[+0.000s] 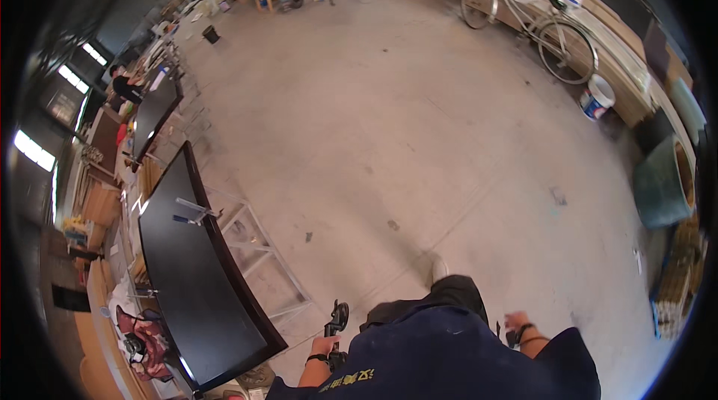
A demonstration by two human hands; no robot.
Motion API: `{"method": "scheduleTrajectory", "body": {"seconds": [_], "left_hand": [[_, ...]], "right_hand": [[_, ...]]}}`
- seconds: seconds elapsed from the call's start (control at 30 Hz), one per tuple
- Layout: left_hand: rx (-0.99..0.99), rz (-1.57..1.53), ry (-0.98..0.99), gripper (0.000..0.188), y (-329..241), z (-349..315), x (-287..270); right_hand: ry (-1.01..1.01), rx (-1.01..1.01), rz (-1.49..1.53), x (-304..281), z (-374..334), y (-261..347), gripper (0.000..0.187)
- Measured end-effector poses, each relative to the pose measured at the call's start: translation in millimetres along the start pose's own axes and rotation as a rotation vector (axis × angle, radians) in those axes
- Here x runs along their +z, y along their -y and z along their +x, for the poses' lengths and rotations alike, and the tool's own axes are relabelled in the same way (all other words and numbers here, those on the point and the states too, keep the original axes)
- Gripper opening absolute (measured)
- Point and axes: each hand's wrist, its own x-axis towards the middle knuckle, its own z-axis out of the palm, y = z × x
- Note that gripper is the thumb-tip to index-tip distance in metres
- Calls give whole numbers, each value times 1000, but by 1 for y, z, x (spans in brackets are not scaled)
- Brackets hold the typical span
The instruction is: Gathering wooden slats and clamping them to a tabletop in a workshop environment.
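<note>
My left hand (pixel 322 345) is low in the head view, left of my dark blue shirt, with a black band at its wrist. It is closed around a black tool (pixel 339 316) with a rounded upper end; its kind is unclear. On the other side of my body, my right hand (pixel 515 320) hangs over the floor, with black bands at the wrist. Its fingers are small and blurred, so their grip cannot be made out. To my left lies a large glossy black panel (pixel 191 269) with a dark rim, and a metal bar clamp (pixel 196 210) sits across its edge.
A pale metal frame (pixel 258 254) stands beside the panel. Farther off, a person (pixel 126 86) is at a second black panel (pixel 157 108). A bicycle (pixel 535 30), a white bucket (pixel 597 97) and a green barrel (pixel 662 183) line the right side. My shoe (pixel 439 269) is on the concrete floor (pixel 359 116).
</note>
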Motion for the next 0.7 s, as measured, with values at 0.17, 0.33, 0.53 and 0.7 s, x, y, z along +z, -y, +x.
{"method": "scheduleTrajectory", "body": {"seconds": [0.17,0.33,0.53,0.7], "left_hand": [[-21,-147,-62,30,-111,-6,-8],[-127,-211,-72,29,-189,56,-23],[151,99,-200,35,-343,147,-50],[119,-103,-95,36,-481,216,-120]], "right_hand": [[-494,-72,269,-382,206,81,14],[-633,-157,784,-637,253,275,36],[-386,-61,541,-635,358,289,29],[72,-272,-251,-532,381,247,25]]}}
